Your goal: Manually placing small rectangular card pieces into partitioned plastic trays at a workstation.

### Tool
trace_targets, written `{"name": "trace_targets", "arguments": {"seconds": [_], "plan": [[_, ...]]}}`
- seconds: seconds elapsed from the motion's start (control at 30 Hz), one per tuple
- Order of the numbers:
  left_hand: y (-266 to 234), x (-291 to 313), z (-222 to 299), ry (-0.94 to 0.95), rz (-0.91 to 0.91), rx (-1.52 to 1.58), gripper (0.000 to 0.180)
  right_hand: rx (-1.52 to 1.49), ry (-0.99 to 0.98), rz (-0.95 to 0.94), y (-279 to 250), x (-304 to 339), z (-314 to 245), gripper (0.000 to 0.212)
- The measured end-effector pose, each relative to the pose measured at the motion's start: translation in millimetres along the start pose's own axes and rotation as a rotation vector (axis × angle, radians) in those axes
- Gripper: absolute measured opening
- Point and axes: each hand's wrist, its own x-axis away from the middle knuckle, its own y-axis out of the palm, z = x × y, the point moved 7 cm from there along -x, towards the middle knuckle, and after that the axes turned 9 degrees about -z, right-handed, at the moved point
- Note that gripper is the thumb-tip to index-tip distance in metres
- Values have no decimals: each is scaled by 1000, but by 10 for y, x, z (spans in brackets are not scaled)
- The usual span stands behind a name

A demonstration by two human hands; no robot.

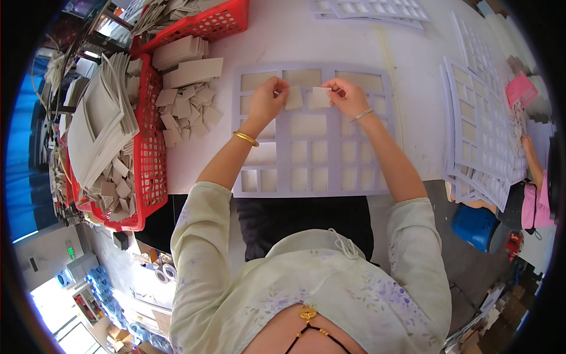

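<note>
A pale lavender sheet with rectangular cutouts [283, 127] lies flat on the table before me. Grey board fills many of its openings, while several at the lower left look whiter. Over its upper part, my left hand [270, 101] pinches a small grey cardboard piece [293, 98] between thumb and fingers. Just to the right, my right hand [352, 99] is closed on another small cardboard piece [320, 97] by its right edge. The two pieces are held slightly apart, above the second row of openings. Whether they touch the sheet I cannot tell.
Loose cardboard pieces [184, 109] lie in a heap left of the sheet. Red plastic baskets [154, 153] full of cardboard stand along the left side. Stacked lavender sheets [480, 118] rest at the right, with more [377, 9] at the far edge. Another person's arm [532, 159] shows at the far right.
</note>
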Motion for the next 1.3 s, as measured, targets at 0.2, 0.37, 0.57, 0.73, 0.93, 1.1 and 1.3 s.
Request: {"name": "trace_targets", "arguments": {"seconds": [0.2,0.37,0.57,0.73,0.93,1.1,1.3], "plan": [[6,-70,28,65,-35,-202,8,-78,105,-23,55,-74,62,15],[46,-107,76,179,-95,-313,10,-55,127,-112,132,-164,100,13],[69,65,308,346,-4,-538,10,275,-59,-80,159,-201,4,17],[75,277,389,323,20,-582,14,671,-77,95,189,-84,-142,15],[-112,927,452,423,116,-514,13,995,-266,38,412,94,-319,9],[-427,1607,337,376,195,-464,18,1171,-212,-51,628,139,-367,14],[-1146,2175,267,331,394,-508,22,1346,-24,-169,754,61,-399,19]]}}
